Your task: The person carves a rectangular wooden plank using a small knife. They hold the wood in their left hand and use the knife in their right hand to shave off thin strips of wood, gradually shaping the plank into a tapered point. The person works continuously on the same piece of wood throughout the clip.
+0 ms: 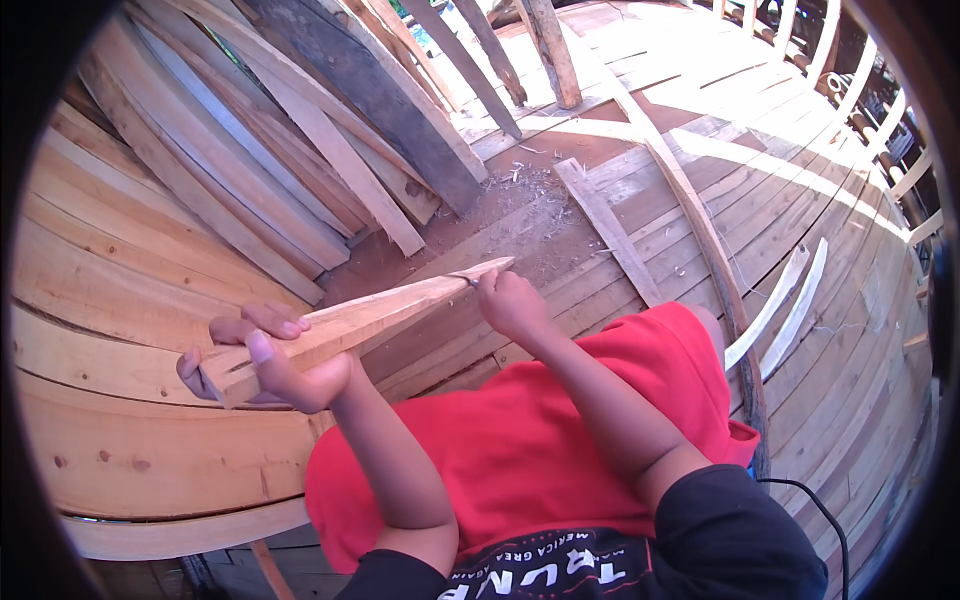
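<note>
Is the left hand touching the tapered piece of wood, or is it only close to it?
Touching. The head view shows the left hand wrapped around the thick end of the tapered piece of wood, thumb over its top face and fingers curling behind it.

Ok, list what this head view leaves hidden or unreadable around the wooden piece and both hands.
- Head view: the small tool at the right hand is mostly hidden in the fist; its kind is unclear.
- The near end of the wooden piece is covered by the left hand.
- The black cable runs off the lower edge.
</note>
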`<state>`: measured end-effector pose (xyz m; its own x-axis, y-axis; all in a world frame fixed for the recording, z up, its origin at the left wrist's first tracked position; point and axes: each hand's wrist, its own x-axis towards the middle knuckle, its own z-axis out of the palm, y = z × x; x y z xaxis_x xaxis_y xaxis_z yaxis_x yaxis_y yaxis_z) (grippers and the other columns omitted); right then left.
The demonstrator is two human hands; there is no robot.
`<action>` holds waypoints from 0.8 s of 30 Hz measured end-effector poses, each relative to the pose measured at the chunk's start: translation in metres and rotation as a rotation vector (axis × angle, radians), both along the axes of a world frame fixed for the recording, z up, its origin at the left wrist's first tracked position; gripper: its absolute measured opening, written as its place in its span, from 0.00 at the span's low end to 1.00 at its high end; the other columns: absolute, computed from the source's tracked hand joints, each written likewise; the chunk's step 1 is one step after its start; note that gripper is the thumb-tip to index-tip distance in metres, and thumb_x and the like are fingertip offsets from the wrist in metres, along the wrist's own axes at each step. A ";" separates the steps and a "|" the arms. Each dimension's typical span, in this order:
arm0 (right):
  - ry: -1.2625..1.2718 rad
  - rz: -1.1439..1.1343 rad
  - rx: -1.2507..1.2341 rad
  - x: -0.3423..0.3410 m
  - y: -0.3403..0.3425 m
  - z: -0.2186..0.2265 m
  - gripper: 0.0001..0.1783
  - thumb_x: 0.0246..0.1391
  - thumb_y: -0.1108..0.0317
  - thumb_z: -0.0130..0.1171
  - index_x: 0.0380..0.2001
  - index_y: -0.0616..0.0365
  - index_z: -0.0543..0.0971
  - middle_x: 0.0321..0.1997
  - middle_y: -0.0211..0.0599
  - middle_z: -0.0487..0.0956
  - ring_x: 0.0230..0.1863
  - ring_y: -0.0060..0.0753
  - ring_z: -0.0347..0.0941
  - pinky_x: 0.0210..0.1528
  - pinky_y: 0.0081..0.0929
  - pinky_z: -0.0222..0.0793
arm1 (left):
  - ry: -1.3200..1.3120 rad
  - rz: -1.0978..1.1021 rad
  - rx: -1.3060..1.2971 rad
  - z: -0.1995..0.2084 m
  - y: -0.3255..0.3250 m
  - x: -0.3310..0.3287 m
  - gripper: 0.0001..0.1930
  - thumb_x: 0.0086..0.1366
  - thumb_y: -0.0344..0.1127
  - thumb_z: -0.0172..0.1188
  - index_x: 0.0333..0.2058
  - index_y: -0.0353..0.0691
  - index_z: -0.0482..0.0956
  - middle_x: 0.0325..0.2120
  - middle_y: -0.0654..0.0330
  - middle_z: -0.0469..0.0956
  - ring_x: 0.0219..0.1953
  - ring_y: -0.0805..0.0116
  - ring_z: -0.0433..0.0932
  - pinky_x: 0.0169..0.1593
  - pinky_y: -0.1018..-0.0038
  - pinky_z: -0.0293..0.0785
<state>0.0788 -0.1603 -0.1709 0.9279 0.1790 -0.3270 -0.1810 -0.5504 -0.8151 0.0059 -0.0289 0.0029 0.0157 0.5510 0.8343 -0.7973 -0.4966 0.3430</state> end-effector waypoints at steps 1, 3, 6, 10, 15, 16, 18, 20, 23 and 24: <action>0.014 -0.057 0.000 0.013 -0.001 -0.050 0.33 0.64 0.53 0.31 0.40 0.73 0.79 0.45 0.68 0.77 0.50 0.68 0.74 0.57 0.56 0.65 | -0.014 -0.178 0.069 0.002 0.000 0.002 0.26 0.53 0.29 0.52 0.52 0.46 0.61 0.23 0.62 0.60 0.17 0.73 0.60 0.20 0.79 0.62; 0.004 -0.176 0.023 0.033 -0.015 -0.112 0.34 0.64 0.51 0.33 0.36 0.74 0.79 0.43 0.70 0.77 0.50 0.69 0.73 0.57 0.55 0.65 | -0.053 -0.421 0.163 0.009 0.001 0.006 0.27 0.53 0.30 0.52 0.53 0.48 0.61 0.23 0.62 0.60 0.17 0.73 0.61 0.21 0.79 0.63; -0.076 -0.017 -0.012 0.027 -0.009 -0.099 0.33 0.64 0.51 0.33 0.37 0.72 0.79 0.44 0.68 0.78 0.50 0.69 0.74 0.57 0.54 0.66 | -0.042 -0.501 0.204 0.005 0.014 0.005 0.28 0.53 0.31 0.52 0.55 0.49 0.60 0.24 0.61 0.62 0.18 0.73 0.61 0.21 0.79 0.63; -0.021 0.091 0.077 -0.020 0.013 0.017 0.33 0.65 0.50 0.34 0.37 0.70 0.80 0.43 0.66 0.79 0.49 0.68 0.74 0.55 0.55 0.67 | -0.019 -0.490 0.172 -0.001 0.034 -0.001 0.28 0.54 0.32 0.53 0.55 0.51 0.60 0.25 0.62 0.62 0.19 0.73 0.61 0.22 0.80 0.63; -0.028 -0.069 0.045 -0.002 0.009 -0.036 0.32 0.65 0.50 0.35 0.36 0.69 0.80 0.40 0.65 0.79 0.47 0.67 0.75 0.53 0.56 0.68 | -0.054 -0.480 0.077 -0.005 0.038 0.003 0.29 0.53 0.34 0.52 0.56 0.48 0.58 0.25 0.62 0.61 0.18 0.74 0.61 0.21 0.80 0.62; -0.041 -0.057 0.044 0.000 0.010 -0.038 0.32 0.65 0.50 0.35 0.36 0.68 0.80 0.40 0.65 0.80 0.47 0.67 0.75 0.53 0.56 0.68 | -0.058 -0.469 0.065 -0.007 0.042 0.003 0.28 0.54 0.34 0.52 0.55 0.48 0.58 0.25 0.62 0.61 0.18 0.74 0.61 0.21 0.80 0.62; -0.020 0.033 0.031 -0.010 0.013 -0.016 0.32 0.65 0.50 0.34 0.36 0.68 0.81 0.40 0.63 0.80 0.47 0.66 0.76 0.53 0.56 0.68 | -0.043 -0.453 0.055 -0.012 0.052 -0.004 0.26 0.56 0.34 0.53 0.54 0.51 0.60 0.25 0.63 0.61 0.19 0.74 0.61 0.22 0.80 0.63; -0.048 0.111 0.023 -0.018 0.015 0.019 0.32 0.65 0.51 0.34 0.35 0.68 0.81 0.39 0.62 0.80 0.46 0.65 0.76 0.52 0.56 0.69 | -0.049 -0.428 0.050 -0.011 0.057 -0.006 0.25 0.56 0.33 0.53 0.54 0.52 0.60 0.24 0.63 0.61 0.19 0.74 0.61 0.22 0.80 0.63; -0.094 0.086 -0.004 -0.029 0.016 0.021 0.32 0.65 0.52 0.34 0.32 0.68 0.81 0.36 0.61 0.81 0.43 0.65 0.77 0.50 0.56 0.70 | -0.045 -0.398 0.047 -0.017 0.054 -0.009 0.26 0.56 0.33 0.51 0.54 0.50 0.58 0.24 0.63 0.61 0.18 0.74 0.60 0.21 0.80 0.62; -0.104 -0.011 -0.014 -0.019 0.013 -0.010 0.32 0.65 0.52 0.34 0.31 0.68 0.81 0.35 0.61 0.81 0.41 0.65 0.78 0.49 0.56 0.70 | -0.049 -0.408 0.068 -0.014 0.050 -0.006 0.26 0.56 0.33 0.51 0.54 0.50 0.57 0.24 0.63 0.61 0.18 0.74 0.60 0.21 0.80 0.62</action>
